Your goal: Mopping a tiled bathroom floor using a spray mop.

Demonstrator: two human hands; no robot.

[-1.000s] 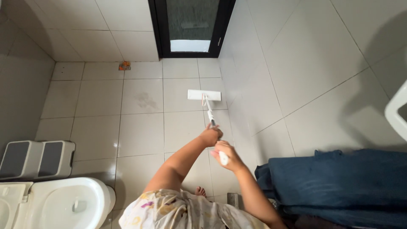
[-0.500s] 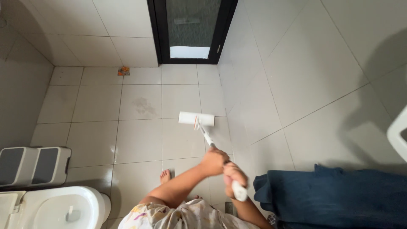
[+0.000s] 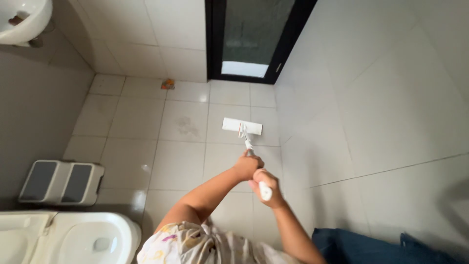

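Note:
A flat white mop head point(image 3: 242, 126) lies on the pale tiled floor point(image 3: 178, 156) close to the right wall. Its white handle point(image 3: 248, 143) slants back toward me. My left hand point(image 3: 247, 166) grips the handle lower down, arm stretched forward. Just behind it, my right hand point(image 3: 266, 187) is closed around the handle's white top end. A dull smudge point(image 3: 185, 124) marks the tile left of the mop head.
A dark-framed door point(image 3: 254, 39) stands at the far end. A grey two-step stool point(image 3: 61, 182) and a white toilet point(image 3: 73, 239) are at lower left, a sink point(image 3: 22, 19) at upper left. A small orange thing point(image 3: 168, 84) lies by the far wall; blue cloth point(image 3: 371, 247) sits lower right.
The mop head was pulled back toward me, then pushed forward again toward the door. My view has swung left and up, bringing the sink into sight and most of the blue cloth out.

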